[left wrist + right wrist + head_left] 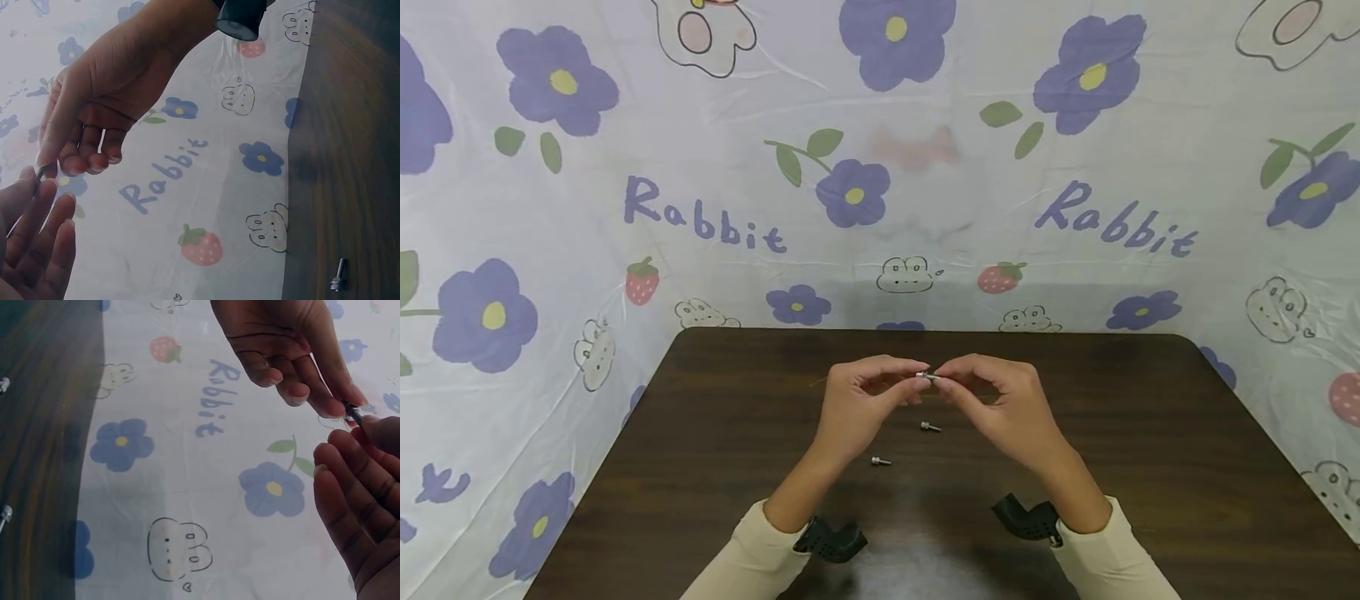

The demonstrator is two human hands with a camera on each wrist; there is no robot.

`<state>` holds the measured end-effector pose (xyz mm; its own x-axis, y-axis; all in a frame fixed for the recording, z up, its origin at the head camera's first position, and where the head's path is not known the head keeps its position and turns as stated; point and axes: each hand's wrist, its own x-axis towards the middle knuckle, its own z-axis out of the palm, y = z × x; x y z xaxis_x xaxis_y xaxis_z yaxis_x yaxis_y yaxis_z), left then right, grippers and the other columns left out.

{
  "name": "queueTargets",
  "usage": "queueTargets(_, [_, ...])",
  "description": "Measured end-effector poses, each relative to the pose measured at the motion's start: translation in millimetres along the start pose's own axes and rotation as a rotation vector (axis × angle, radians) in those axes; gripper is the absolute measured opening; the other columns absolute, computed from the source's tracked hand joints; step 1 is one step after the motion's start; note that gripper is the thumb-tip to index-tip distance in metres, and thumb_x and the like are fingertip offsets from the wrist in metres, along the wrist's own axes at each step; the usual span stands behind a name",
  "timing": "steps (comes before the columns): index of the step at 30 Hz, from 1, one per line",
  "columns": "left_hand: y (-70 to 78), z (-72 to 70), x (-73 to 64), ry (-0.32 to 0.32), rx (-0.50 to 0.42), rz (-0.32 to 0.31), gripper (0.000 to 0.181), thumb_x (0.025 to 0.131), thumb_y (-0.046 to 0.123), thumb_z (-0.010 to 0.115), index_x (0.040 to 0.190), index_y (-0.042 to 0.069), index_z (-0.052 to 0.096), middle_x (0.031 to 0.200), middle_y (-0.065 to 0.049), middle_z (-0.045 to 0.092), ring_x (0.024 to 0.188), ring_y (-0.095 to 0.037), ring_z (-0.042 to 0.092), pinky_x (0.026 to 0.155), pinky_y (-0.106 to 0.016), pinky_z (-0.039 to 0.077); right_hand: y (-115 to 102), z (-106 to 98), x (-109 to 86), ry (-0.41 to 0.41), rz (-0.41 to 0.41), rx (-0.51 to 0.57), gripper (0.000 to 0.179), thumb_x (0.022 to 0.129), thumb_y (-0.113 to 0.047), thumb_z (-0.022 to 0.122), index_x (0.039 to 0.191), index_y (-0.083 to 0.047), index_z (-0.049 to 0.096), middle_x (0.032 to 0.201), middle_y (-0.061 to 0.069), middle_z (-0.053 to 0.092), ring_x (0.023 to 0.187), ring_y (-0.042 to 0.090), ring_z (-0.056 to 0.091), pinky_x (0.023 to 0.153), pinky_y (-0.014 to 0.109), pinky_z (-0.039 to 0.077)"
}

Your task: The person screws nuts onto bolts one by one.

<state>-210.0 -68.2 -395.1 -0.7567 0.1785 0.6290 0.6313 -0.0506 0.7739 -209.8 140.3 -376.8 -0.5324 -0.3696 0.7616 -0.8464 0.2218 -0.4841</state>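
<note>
Between the fingertips of both hands is a small metal screw (928, 376), raised over the table. My left hand (857, 404) pinches its silvery head end with thumb and fingers. From the other side, thumb and fingertips of my right hand (1011, 408) pinch the thin shank end. The right wrist view shows the screw (354, 414) partly covered by fingertips. On the table below lie two similar screws, one screw (930, 427) just under the hands and another screw (881, 461) nearer and to the left, both with heads pointing left.
The dark wood-grain table (715, 433) extends around both arms. Behind it hangs a pale cloth (940, 275) printed with flowers, rabbits and lettering. Black wrist mounts (835, 540) sit by the cream sleeves (752, 554).
</note>
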Motion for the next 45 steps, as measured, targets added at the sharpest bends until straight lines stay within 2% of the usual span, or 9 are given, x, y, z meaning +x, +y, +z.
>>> queueTargets(4, [-0.1, -1.1, 0.7, -0.025, -0.003, -0.016, 0.014, 0.09, 0.002, 0.075, 0.103, -0.001, 0.078, 0.091, -0.01, 0.077, 0.069, -0.023, 0.073, 0.065, -0.038, 0.063, -0.5, -3.5, -2.0, -0.029, 0.02, -0.048, 0.015, 0.088, 0.002, 0.077, 0.098, -0.01, 0.076, 0.088, 0.002, 0.075, 0.072, 0.012, 0.071, 0.068, 0.018, 0.058])
queueTargets(9, [-2.5, -3.2, -3.2, -0.082, 0.03, -0.064, 0.014, 0.09, 0.006, 0.077, 0.103, 0.0, 0.079, 0.09, -0.009, 0.077, 0.07, -0.024, 0.073, 0.066, -0.037, 0.063, 2.9, -4.6, -9.3, -0.071, 0.029, -0.077, 0.02, 0.085, 0.005, 0.079, 0.097, -0.011, 0.076, 0.088, -0.002, 0.075, 0.069, 0.008, 0.068, 0.061, 0.018, 0.057])
queueTargets(16, [-20.0, -4.6, -20.0, -0.168, 0.111, -0.162, 0.013, 0.091, 0.016, 0.077, 0.102, 0.009, 0.081, 0.082, -0.002, 0.075, 0.06, -0.028, 0.067, 0.055, -0.038, 0.06, 12.5, -2.2, -26.5, -0.196, 0.045, -0.132, 0.017, 0.085, 0.001, 0.08, 0.095, -0.012, 0.076, 0.083, -0.004, 0.071, 0.061, 0.001, 0.055, 0.052, 0.017, 0.049])
queueTargets(22, [-31.1, -1.7, -30.5, -0.201, 0.171, -0.221, 0.012, 0.091, 0.016, 0.077, 0.101, 0.012, 0.081, 0.076, 0.002, 0.074, 0.057, -0.024, 0.067, 0.043, -0.027, 0.048, 20.7, 2.3, -38.3, -0.267, 0.06, -0.217, 0.009, 0.087, -0.004, 0.079, 0.092, -0.01, 0.076, 0.078, -0.008, 0.069, 0.058, -0.003, 0.046, 0.049, 0.017, 0.044])
queueTargets(26, [-42.2, 6.3, -38.6, -0.208, 0.23, -0.282, 0.011, 0.091, 0.015, 0.078, 0.1, 0.012, 0.081, 0.076, 0.004, 0.075, 0.053, -0.02, 0.066, 0.04, -0.021, 0.037, 27.3, 6.1, -48.6, -0.329, 0.097, -0.291, 0.009, 0.086, -0.003, 0.08, 0.09, -0.009, 0.076, 0.078, -0.006, 0.07, 0.059, -0.005, 0.048, 0.05, 0.017, 0.045])
queueTargets(32, [-60.3, 18.7, -50.7, -0.257, 0.326, -0.351, 0.011, 0.092, 0.007, 0.076, 0.101, 0.006, 0.081, 0.089, -0.005, 0.078, 0.051, -0.028, 0.067, 0.038, -0.019, 0.039, 38.2, 14.0, -64.4, -0.46, 0.113, -0.409, 0.008, 0.085, -0.004, 0.081, 0.09, -0.009, 0.077, 0.078, -0.004, 0.072, 0.06, -0.003, 0.055, 0.052, 0.016, 0.047])
queueTargets(35, [-66.1, 24.0, -55.2, -0.287, 0.36, -0.398, 0.013, 0.092, 0.003, 0.074, 0.104, 0.004, 0.08, 0.086, -0.008, 0.077, 0.052, -0.028, 0.068, 0.038, -0.018, 0.041, 43.6, 16.1, -69.9, -0.488, 0.11, -0.431, 0.008, 0.085, -0.004, 0.081, 0.089, -0.01, 0.078, 0.078, -0.005, 0.072, 0.061, -0.001, 0.058, 0.053, 0.017, 0.049])
queueTargets(40, [-71.1, 30.5, -61.7, -0.349, 0.372, -0.492, 0.017, 0.095, 0.003, 0.07, 0.11, 0.001, 0.077, 0.079, -0.01, 0.076, 0.053, -0.024, 0.068, 0.037, -0.019, 0.043, 53.4, 17.9, -79.5, -0.53, 0.118, -0.446, 0.008, 0.084, -0.006, 0.082, 0.088, -0.012, 0.079, 0.078, -0.007, 0.073, 0.063, 0.002, 0.063, 0.054, 0.019, 0.051])
queueTargets(45, [-71.7, 32.5, -65.5, -0.381, 0.35, -0.543, 0.019, 0.096, 0.004, 0.069, 0.113, -0.002, 0.075, 0.093, -0.011, 0.078, 0.059, -0.017, 0.072, 0.041, -0.02, 0.047, 63.0, 19.7, -87.6, -0.568, 0.126, -0.463, 0.007, 0.083, -0.008, 0.083, 0.087, -0.013, 0.08, 0.079, -0.005, 0.074, 0.064, 0.004, 0.065, 0.055, 0.02, 0.052])
